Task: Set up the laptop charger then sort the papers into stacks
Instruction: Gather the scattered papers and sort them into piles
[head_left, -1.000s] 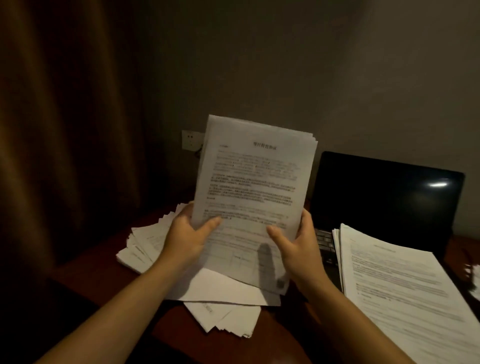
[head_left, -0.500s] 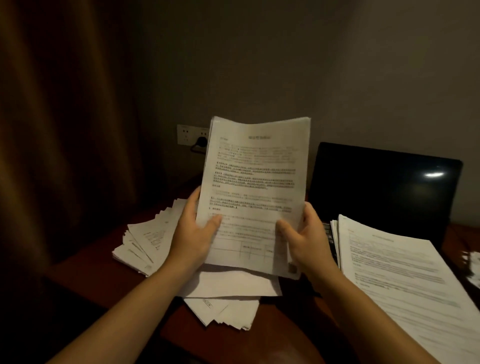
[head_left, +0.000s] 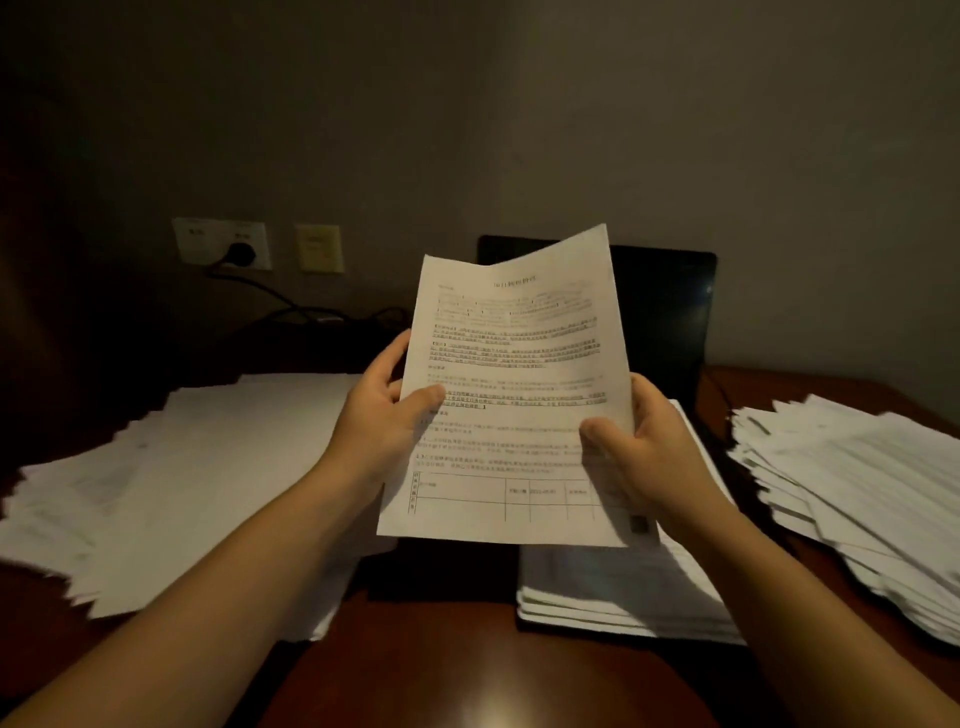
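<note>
I hold a printed sheet of paper (head_left: 514, 395) upright in front of me with both hands. My left hand (head_left: 382, 423) grips its left edge, thumb on the front. My right hand (head_left: 647, 452) grips the right edge, thumb on the front. Behind the sheet stands the open black laptop (head_left: 670, 322), its screen dark. A squared stack of papers (head_left: 618, 592) lies on the laptop's base under my right hand. A loose spread of papers (head_left: 171, 478) covers the table's left side. Another fanned pile (head_left: 872, 499) lies at the right. A black charger plug (head_left: 240, 254) sits in the wall socket.
The charger cable (head_left: 291, 306) runs from the socket down behind the table towards the laptop. A second wall plate (head_left: 319, 248) is beside the socket. Bare dark red tabletop (head_left: 467, 670) shows at the front middle, near the table edge.
The view has swung right and down, so the left spread and the right pile now show. The thick bundle I held earlier now looks like a thin sheet, held further right, in front of the laptop.
</note>
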